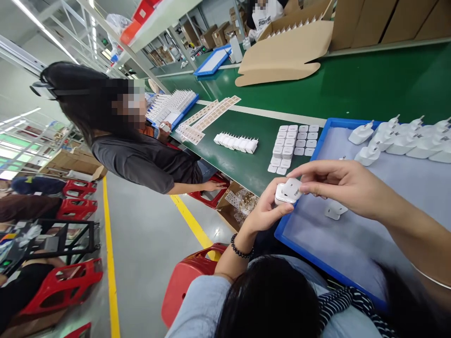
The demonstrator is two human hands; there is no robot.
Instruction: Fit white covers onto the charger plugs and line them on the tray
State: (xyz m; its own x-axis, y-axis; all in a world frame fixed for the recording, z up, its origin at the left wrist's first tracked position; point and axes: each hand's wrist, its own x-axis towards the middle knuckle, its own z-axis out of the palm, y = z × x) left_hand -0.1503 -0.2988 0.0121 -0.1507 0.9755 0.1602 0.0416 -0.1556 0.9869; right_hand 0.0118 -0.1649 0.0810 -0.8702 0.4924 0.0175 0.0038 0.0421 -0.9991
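My left hand [262, 213], with a black bead bracelet at the wrist, cups a white charger plug [287, 192] over the near left corner of a blue tray [319, 143]. My right hand [338, 183] comes in from the right, its fingertips pinched on the top of the same plug. Both hands are closed on it. Another white plug [334, 210] lies on the tray's grey liner just below my right hand. Several more plugs [398, 141] stand in rows at the tray's far right.
On the green belt [352, 89] lie a grid of white square pieces [292, 145], a row of white plugs [236, 142] and label strips [211, 115]. A co-worker in a dark grey shirt [141, 159] sits at left. Red stools [190, 277], a cardboard box [239, 202] below the belt.
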